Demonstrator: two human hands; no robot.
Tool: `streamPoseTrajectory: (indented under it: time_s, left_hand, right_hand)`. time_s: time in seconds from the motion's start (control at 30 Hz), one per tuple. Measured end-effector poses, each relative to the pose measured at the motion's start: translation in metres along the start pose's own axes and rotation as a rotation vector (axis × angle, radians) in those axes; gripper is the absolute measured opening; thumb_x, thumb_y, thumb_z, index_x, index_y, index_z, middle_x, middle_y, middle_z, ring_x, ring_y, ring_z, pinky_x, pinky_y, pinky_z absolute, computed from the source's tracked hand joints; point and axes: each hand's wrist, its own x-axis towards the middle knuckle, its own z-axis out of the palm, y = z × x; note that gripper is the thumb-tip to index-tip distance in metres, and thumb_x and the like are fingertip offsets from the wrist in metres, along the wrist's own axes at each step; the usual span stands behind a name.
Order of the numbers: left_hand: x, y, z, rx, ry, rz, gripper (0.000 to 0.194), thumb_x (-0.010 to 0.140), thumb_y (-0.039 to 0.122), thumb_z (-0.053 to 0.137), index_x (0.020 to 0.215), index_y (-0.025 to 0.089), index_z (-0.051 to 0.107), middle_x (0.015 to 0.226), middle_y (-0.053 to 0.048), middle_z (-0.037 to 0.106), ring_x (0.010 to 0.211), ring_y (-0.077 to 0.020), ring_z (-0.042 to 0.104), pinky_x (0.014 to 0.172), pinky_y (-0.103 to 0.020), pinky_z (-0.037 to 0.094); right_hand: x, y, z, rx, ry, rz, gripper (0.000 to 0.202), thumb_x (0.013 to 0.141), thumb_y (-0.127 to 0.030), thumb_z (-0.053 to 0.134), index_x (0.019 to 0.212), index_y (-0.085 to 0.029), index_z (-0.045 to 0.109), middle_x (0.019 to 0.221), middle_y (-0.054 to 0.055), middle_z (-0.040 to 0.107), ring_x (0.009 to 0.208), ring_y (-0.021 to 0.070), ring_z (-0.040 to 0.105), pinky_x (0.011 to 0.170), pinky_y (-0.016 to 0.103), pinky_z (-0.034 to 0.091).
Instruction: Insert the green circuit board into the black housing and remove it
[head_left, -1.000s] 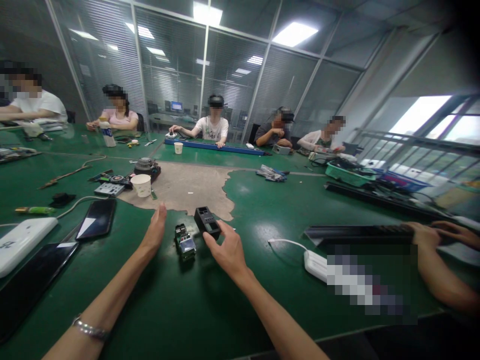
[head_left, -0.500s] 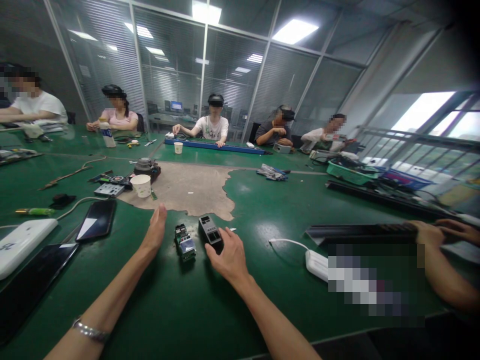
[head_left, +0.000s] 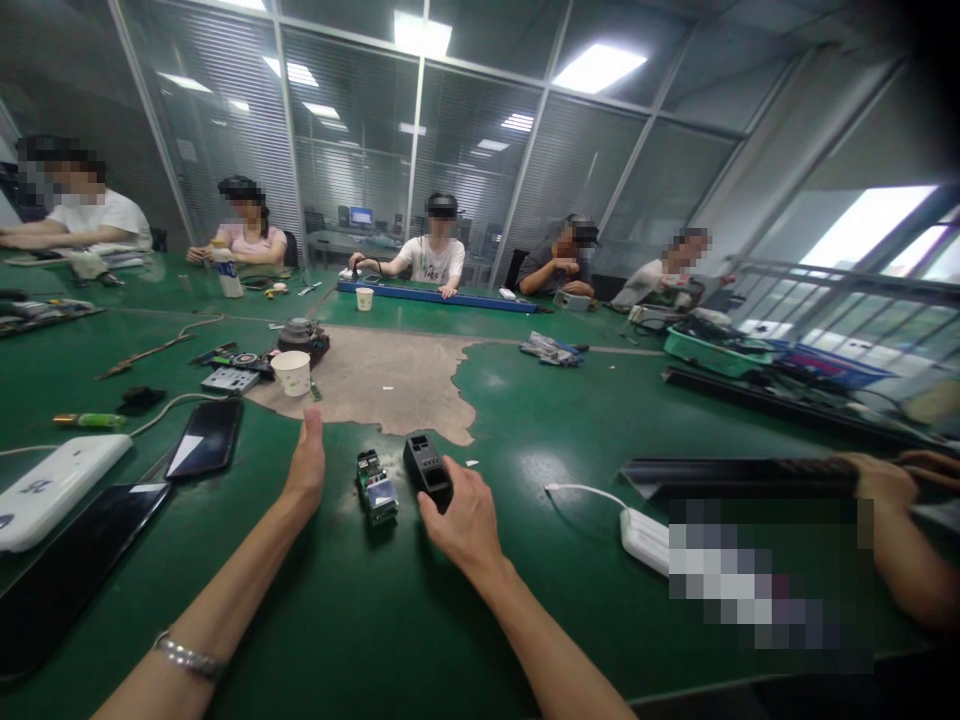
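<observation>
Your right hand (head_left: 463, 512) grasps a black housing (head_left: 424, 462) on the near-edge side of the green bench (head_left: 360, 620); your left hand (head_left: 306, 462) is empty, fingers extended. A circuit board (head_left: 377, 490) lies between your hands, just beside the housing.

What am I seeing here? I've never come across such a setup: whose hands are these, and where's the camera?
No machine here: one person wears a camera on the head, looking forward and down, and you share that view. The person's right hand grips a black casing with openings in its top. The left hand is open, with nothing visible in it. Between the hands, just left of the casing, a small circuit board module lies on the green table. Farther off stands a paper cup; to the left lie a dark, phone-like slab and a white block. Other people sit across the table.
</observation>
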Motion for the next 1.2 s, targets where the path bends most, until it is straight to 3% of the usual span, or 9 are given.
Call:
streamPoseTrajectory:
  time_s: [0.13, 0.33, 0.5, 0.7, 0.87, 1.03, 1.13, 1.2]
  left_hand:
    - [-0.001, 0.013, 0.002, -0.086, 0.055, -0.102, 0.080, 0.093, 0.076, 0.019, 0.154, 0.025, 0.028, 0.158, -0.006, 0.034, 0.149, -0.0237, 0.016, 0.121, -0.043, 0.005]
    - [-0.003, 0.031, 0.005, -0.178, 0.092, -0.203, 0.087, 0.092, 0.077, 0.016, 0.154, 0.018, 0.026, 0.155, -0.013, 0.039, 0.149, -0.0247, 0.020, 0.121, -0.046, 0.007]
    - [-0.004, 0.033, 0.005, -0.153, 0.058, -0.186, 0.086, 0.092, 0.077, 0.013, 0.153, 0.019, 0.029, 0.154, -0.013, 0.041, 0.148, -0.0244, 0.022, 0.121, -0.046, 0.006]
    - [-0.006, 0.027, 0.007, -0.174, 0.025, -0.155, 0.085, 0.091, 0.078, 0.016, 0.151, 0.020, 0.033, 0.151, -0.011, 0.046, 0.147, -0.0244, 0.025, 0.121, -0.042, 0.008]
    - [-0.010, 0.018, 0.012, -0.161, -0.028, -0.107, 0.082, 0.093, 0.076, 0.016, 0.151, 0.021, 0.032, 0.151, -0.011, 0.045, 0.145, -0.0242, 0.030, 0.121, -0.043, 0.009]
    - [-0.013, 0.019, 0.015, -0.154, -0.081, -0.079, 0.081, 0.093, 0.075, 0.015, 0.151, 0.022, 0.033, 0.153, -0.011, 0.042, 0.148, -0.0238, 0.023, 0.121, -0.044, 0.006]
    - [-0.014, 0.028, 0.015, -0.273, -0.140, -0.084, 0.085, 0.092, 0.077, 0.009, 0.151, 0.021, 0.032, 0.155, -0.011, 0.038, 0.147, -0.0238, 0.024, 0.120, -0.045, 0.013]
    - [-0.015, 0.035, 0.015, -0.368, -0.198, -0.113, 0.089, 0.089, 0.079, 0.008, 0.149, 0.020, 0.036, 0.152, -0.013, 0.043, 0.143, -0.0254, 0.034, 0.118, -0.045, 0.022]
  right_hand:
    - [0.003, -0.003, -0.002, 0.089, 0.004, 0.032, 0.045, 0.079, -0.031, 0.066, 0.122, -0.016, 0.063, 0.110, 0.012, 0.069, 0.106, 0.0289, 0.062, 0.097, 0.044, 0.047]
    - [0.009, -0.026, -0.010, 0.341, 0.008, -0.006, 0.043, 0.084, -0.037, 0.064, 0.124, -0.020, 0.062, 0.114, 0.008, 0.070, 0.105, 0.0243, 0.065, 0.096, 0.038, 0.049]
    - [0.011, -0.052, -0.013, 0.246, -0.021, -0.148, 0.040, 0.079, -0.036, 0.068, 0.117, -0.020, 0.066, 0.111, 0.008, 0.070, 0.107, 0.0265, 0.063, 0.102, 0.044, 0.043]
    - [0.009, -0.070, -0.014, 0.130, -0.042, -0.177, 0.039, 0.079, -0.039, 0.068, 0.112, -0.019, 0.065, 0.110, 0.011, 0.069, 0.109, 0.0283, 0.061, 0.107, 0.049, 0.035]
    - [0.002, -0.069, -0.005, 0.128, -0.061, -0.175, 0.046, 0.081, -0.040, 0.067, 0.121, -0.018, 0.061, 0.111, 0.012, 0.070, 0.110, 0.0271, 0.062, 0.111, 0.050, 0.030]
    - [-0.007, -0.060, 0.004, 0.132, -0.087, -0.187, 0.057, 0.078, -0.039, 0.069, 0.129, -0.017, 0.056, 0.113, 0.013, 0.070, 0.111, 0.0280, 0.061, 0.113, 0.052, 0.027]
    - [-0.012, -0.055, 0.006, 0.141, -0.120, -0.198, 0.066, 0.076, -0.042, 0.072, 0.134, -0.017, 0.053, 0.119, 0.014, 0.068, 0.117, 0.0314, 0.058, 0.113, 0.055, 0.027]
    - [-0.016, -0.053, 0.008, 0.161, -0.120, -0.198, 0.076, 0.075, -0.046, 0.073, 0.140, -0.015, 0.047, 0.128, 0.016, 0.063, 0.124, 0.0344, 0.053, 0.112, 0.056, 0.028]
